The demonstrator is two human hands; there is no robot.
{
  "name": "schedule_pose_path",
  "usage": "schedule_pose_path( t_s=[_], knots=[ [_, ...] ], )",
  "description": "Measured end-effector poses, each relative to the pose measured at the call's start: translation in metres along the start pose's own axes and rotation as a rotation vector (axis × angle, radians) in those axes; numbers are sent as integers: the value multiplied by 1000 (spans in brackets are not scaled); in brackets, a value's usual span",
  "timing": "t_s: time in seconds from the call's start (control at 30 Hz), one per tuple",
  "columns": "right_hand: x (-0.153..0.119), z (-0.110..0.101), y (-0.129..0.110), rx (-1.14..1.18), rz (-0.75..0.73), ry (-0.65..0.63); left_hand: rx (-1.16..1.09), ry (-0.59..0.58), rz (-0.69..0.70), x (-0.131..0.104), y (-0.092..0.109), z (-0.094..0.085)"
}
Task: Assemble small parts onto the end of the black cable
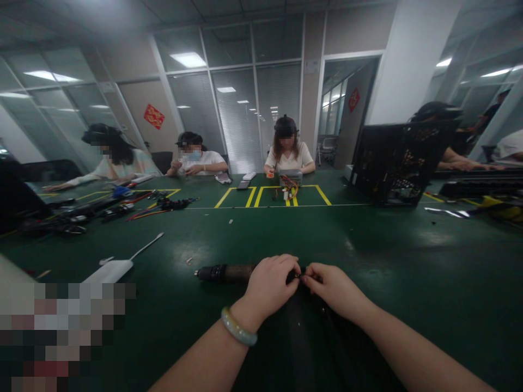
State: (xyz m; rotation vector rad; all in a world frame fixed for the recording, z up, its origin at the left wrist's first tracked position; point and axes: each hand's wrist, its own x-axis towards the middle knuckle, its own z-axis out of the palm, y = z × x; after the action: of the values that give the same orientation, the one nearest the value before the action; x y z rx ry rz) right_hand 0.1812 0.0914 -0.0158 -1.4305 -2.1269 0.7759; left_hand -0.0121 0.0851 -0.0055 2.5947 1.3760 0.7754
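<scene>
A dark cylindrical tool (pixel 235 273) with a metal tip at its left end lies on the green table (pixel 196 337). My left hand (pixel 272 283), with a pale green bangle at the wrist, rests over the tool's right part, its fingers curled down around it. Just beside it, my right hand (pixel 330 286) has thumb and forefinger pinched together at the tool's right end, on a small dark piece that is too small to name. The fingertips of both hands nearly meet there. Part of the tool is hidden under my left hand.
A white device with a short cable (pixel 110 270) lies at the left. Bundled wires (pixel 171 203) lie farther back. A black computer case (pixel 402 163) stands at the back right. Several people sit across the table, one behind a grey box with coloured wires (pixel 291 178).
</scene>
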Motion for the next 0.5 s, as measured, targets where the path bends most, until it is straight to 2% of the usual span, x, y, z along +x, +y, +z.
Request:
schedule_pose_path(
  t_s=[0.2, 0.5],
  knots=[
    [0, 2, 1, 13, 20, -15, 29, -5, -46, 0, 2, -1],
    [-1, -2, -5, -25, 6, -5, 25, -11, -17, 0, 0, 0]
  ],
)
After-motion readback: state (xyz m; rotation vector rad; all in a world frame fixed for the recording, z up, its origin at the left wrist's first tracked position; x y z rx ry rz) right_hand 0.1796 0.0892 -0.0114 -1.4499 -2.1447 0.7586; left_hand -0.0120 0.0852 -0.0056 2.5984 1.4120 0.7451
